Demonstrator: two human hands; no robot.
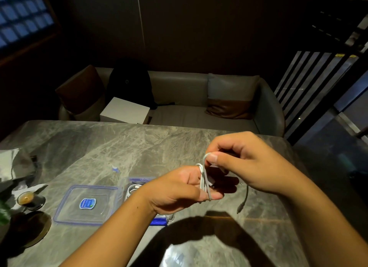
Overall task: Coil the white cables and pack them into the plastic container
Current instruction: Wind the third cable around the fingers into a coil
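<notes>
Several loops of a white cable point(203, 182) are wound around the extended fingers of my left hand point(179, 189), held above the table. My right hand point(239, 163) pinches a bend of the same cable just above the coil. The cable's loose end point(243, 201) hangs down under my right hand, its plug near the tabletop. The clear plastic container point(132, 189) with blue clips sits behind my left wrist, largely hidden, with another white cable coiled inside. Its clear lid point(85, 205) with a blue sticker lies flat to the left.
The grey marble table point(119, 147) also carries a small glass cup on a dark saucer point(29, 200) at the left, crumpled foil-like wrapping point(12, 165) at the far left and a tiny blue-white object point(115, 168). A sofa with cushions, a white box point(124, 110) and a dark bag stands behind.
</notes>
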